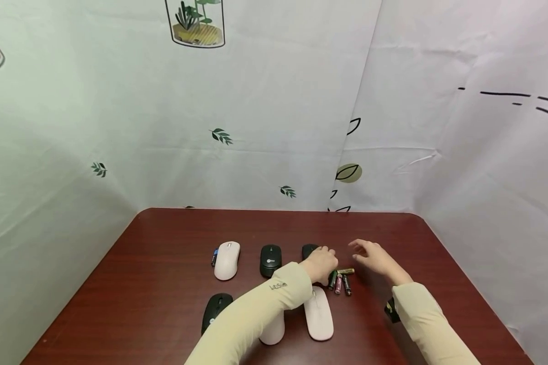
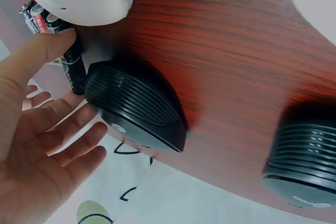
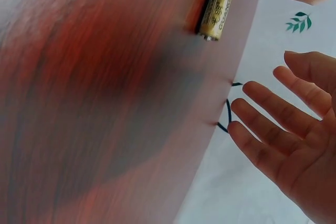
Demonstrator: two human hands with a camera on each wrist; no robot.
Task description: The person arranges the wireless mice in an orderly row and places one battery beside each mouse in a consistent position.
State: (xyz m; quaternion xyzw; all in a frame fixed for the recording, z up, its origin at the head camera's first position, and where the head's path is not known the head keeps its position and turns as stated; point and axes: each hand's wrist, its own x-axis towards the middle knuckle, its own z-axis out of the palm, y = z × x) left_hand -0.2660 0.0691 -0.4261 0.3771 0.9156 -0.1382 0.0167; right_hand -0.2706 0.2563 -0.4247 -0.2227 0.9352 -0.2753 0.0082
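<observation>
The left hand (image 1: 320, 264) pinches a black battery (image 2: 75, 73) between thumb and index finger, its other fingers spread, just beside a black mouse (image 2: 134, 103). More batteries (image 1: 338, 284) lie near it on the counter (image 1: 155, 284), by a white mouse (image 1: 318, 317). The right hand (image 1: 375, 257) hovers nearby, fingers apart.

Mice (image 1: 227, 260) and batteries (image 1: 338, 284) on table (image 1: 164, 238)

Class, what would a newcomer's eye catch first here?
The left hand draws the eye first, pinching a dark battery beside a black mouse. A gold battery lies between that hand and the right hand. Black and white mice form two rows on the reddish table.
</observation>
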